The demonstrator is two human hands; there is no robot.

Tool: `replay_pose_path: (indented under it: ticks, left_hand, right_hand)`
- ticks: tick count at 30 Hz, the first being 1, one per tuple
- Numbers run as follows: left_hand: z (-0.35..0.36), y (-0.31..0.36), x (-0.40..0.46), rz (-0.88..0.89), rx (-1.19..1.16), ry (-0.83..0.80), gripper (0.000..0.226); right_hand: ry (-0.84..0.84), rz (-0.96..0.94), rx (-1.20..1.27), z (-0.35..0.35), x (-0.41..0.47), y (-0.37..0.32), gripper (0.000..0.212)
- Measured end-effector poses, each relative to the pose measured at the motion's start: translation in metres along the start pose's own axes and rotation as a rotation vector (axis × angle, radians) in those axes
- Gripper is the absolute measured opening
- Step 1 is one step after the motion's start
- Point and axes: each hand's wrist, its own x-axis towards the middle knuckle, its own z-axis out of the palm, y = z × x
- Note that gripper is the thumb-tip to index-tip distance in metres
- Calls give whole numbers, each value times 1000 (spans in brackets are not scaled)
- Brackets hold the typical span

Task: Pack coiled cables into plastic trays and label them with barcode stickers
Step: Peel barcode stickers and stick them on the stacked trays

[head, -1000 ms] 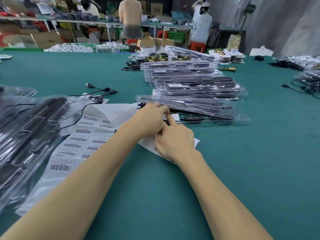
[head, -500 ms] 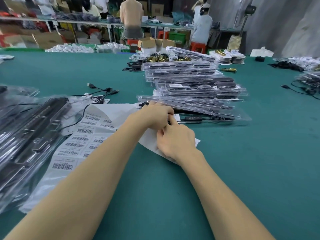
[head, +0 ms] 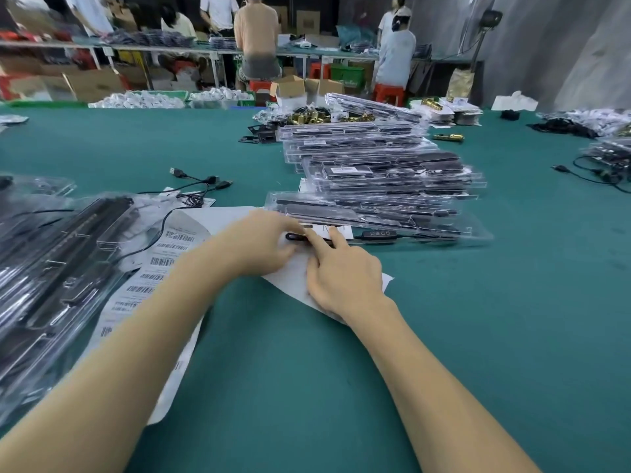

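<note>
— Left hand (head: 259, 244): curled over the white sticker backing sheet (head: 300, 278), fingertips on the black cable (head: 297, 237); whether pinching it or just pressing, cannot tell. Right hand (head: 345, 271)?

— Resting on the same sheet, forefinger stretched out onto the cable, other fingers loosely bent. Holding nothing, as far as shown.

— And the cable itself?

— Lying just beyond both sets of fingertips, towards the table's far edge. Long axis running left to right, ending rightward at the small control box (head: 379, 234), tight against the lowest tray in the stack of packed trays (head: 375, 213).

— Nearer hand?

— Practically equal; left on the looped end, right a little further along.

— Labels?

— Barcode stickers (head: 150, 278) off to the left, beside the left forearm. Likely a reach back and leftward once the cable is coiled.

— Risk?

— Snagging under the tray stack, probably.
</note>
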Motion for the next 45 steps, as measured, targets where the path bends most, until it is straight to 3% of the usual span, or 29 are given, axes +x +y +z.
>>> replay_pose_path:
  ticks: [2,4,7,10,15,22,37,42,45]
  left_hand:
    - [-17,-10,-8,-69,68,192,9]
    - [-23,-18,-9,-86,109,348,13]
    - [-14,-27,-5,27,118,233,36]
    - [2,-35,-1,13,65,170,31]
    - [18,-43,3,-29,57,242,24]
    - [22,-44,2,-84,100,206,38]
    - [24,-39,5,-81,-45,387,35]
    - [20,-31,1,155,128,542,25]
    - [25,-26,3,163,144,553,18]
  right_hand:
    - [3,6,12,-1,1,0,49]
    - [5,6,1,-1,0,0,49]
    - [2,7,-9,-1,-1,-1,50]
    - [-3,6,-24,-1,-1,0,50]
    - [-26,27,-32,-1,-1,-2,50]
    - [-35,23,-63,-2,0,-4,51]
    - [1,-21,-30,-2,-3,0,54]
    - [11,-17,-29,-2,-3,1,54]
    - [9,-15,-41,-1,-3,0,55]
